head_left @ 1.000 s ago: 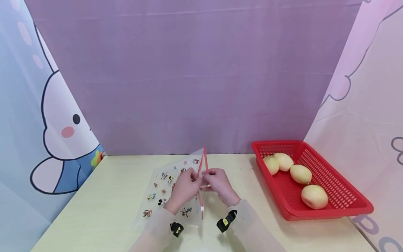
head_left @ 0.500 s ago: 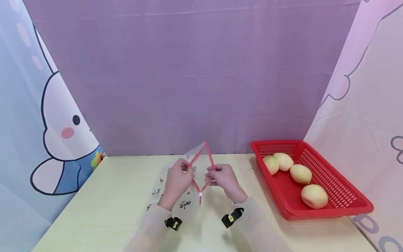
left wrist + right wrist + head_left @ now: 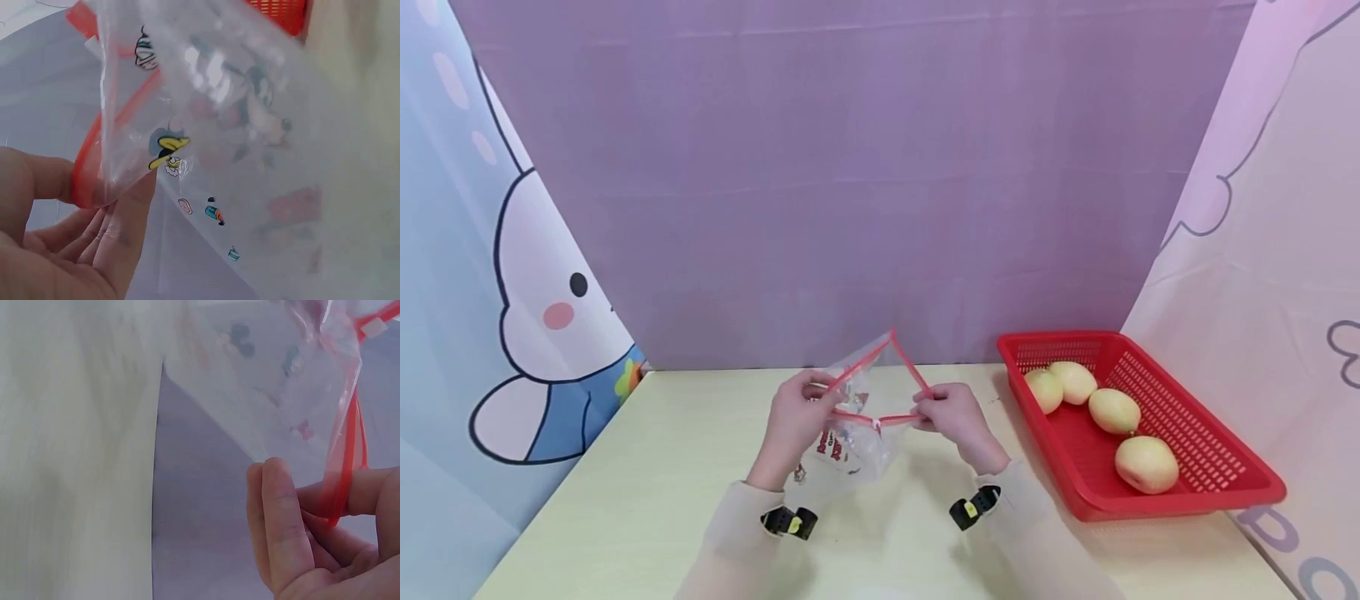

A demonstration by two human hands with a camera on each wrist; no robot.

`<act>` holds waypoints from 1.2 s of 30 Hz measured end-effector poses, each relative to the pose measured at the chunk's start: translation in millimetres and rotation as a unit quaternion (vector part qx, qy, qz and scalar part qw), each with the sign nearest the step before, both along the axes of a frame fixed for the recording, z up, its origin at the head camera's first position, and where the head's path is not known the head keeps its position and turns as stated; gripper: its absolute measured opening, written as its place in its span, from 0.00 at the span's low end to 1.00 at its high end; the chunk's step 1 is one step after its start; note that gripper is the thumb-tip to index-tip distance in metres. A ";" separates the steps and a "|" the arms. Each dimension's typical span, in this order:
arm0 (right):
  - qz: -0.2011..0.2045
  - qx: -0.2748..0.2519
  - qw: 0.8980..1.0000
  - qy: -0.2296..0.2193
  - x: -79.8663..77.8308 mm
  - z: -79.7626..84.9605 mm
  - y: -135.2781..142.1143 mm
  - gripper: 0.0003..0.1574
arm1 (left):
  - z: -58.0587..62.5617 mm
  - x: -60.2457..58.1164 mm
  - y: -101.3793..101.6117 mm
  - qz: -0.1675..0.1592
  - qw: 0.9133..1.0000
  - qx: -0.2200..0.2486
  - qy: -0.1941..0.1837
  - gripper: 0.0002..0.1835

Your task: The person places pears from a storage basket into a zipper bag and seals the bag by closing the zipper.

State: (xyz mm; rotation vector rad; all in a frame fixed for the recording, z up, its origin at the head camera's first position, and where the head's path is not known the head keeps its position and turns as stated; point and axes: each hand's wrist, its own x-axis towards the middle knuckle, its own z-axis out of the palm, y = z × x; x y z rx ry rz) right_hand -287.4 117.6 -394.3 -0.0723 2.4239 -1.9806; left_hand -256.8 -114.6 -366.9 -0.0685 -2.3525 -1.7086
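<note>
Between the hands hangs a clear zip bag (image 3: pixel 876 446) printed with small cartoon figures, its red zip edges spread into a wide diamond mouth. The left hand (image 3: pixel 795 421) pinches the left red edge between thumb and fingers; the right hand (image 3: pixel 958 421) pinches the right one. A white slider (image 3: pixel 876 426) sits at the near corner of the mouth. In the left wrist view the thumb presses the red strip (image 3: pixel 87 169) against the fingers. The right wrist view has the red strip (image 3: pixel 342 469) held under the thumb, with two fingers extended beside the film.
A red plastic basket (image 3: pixel 1078 498) stands at the right of the pale table (image 3: pixel 647 500), holding several pale yellow, rounded fruits or vegetables (image 3: pixel 1114 412). A purple cloth (image 3: pixel 820 183) hangs behind the table, with printed cloths at both sides.
Both hands have moved apart, pulling the bag's red edges from a narrow slit into a wide mouth. The bag body has swung from the left to below the hands. The basket stays put.
</note>
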 end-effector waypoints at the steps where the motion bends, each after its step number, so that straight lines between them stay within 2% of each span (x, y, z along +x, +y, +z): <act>1: 0.001 0.002 1.000 0.000 0.3 0.6 1.4 0.09 | -0.2 0.3 -1.6 -0.008 1.000 0.005 -0.007 0.12; 4: 0.005 0.017 1.000 0.000 1.9 3.9 5.1 0.10 | -1.4 1.1 -5.3 -0.032 0.999 0.017 -0.021 0.12; 7: 0.010 0.021 1.000 -0.003 2.8 5.6 9.9 0.10 | -2.2 0.9 -8.9 -0.038 0.999 0.020 -0.033 0.12; 14: 0.009 0.004 0.999 -0.035 2.0 7.0 27.4 0.15 | 1.0 1.1 -20.0 -0.013 0.997 0.049 -0.050 0.09; 20: -0.002 0.021 0.998 -0.061 1.6 10.1 36.9 0.15 | 6.0 3.9 -27.4 0.002 0.995 0.086 -0.054 0.09; 23: -0.001 0.025 0.998 -0.062 1.4 9.5 38.9 0.15 | 6.4 5.3 -29.2 0.005 0.995 0.087 -0.050 0.09; 29: 0.002 -0.002 0.999 -0.046 0.5 5.5 40.9 0.15 | 4.7 6.0 -26.8 0.014 0.996 0.075 -0.049 0.10; 32: 0.000 -0.006 0.999 -0.043 0.1 4.9 42.1 0.16 | 2.4 3.9 -23.3 0.001 0.996 0.073 -0.054 0.10; 36: 0.009 -0.006 0.999 -0.040 0.9 8.4 43.4 0.17 | -3.3 -1.3 -18.0 -0.034 0.992 0.105 -0.065 0.11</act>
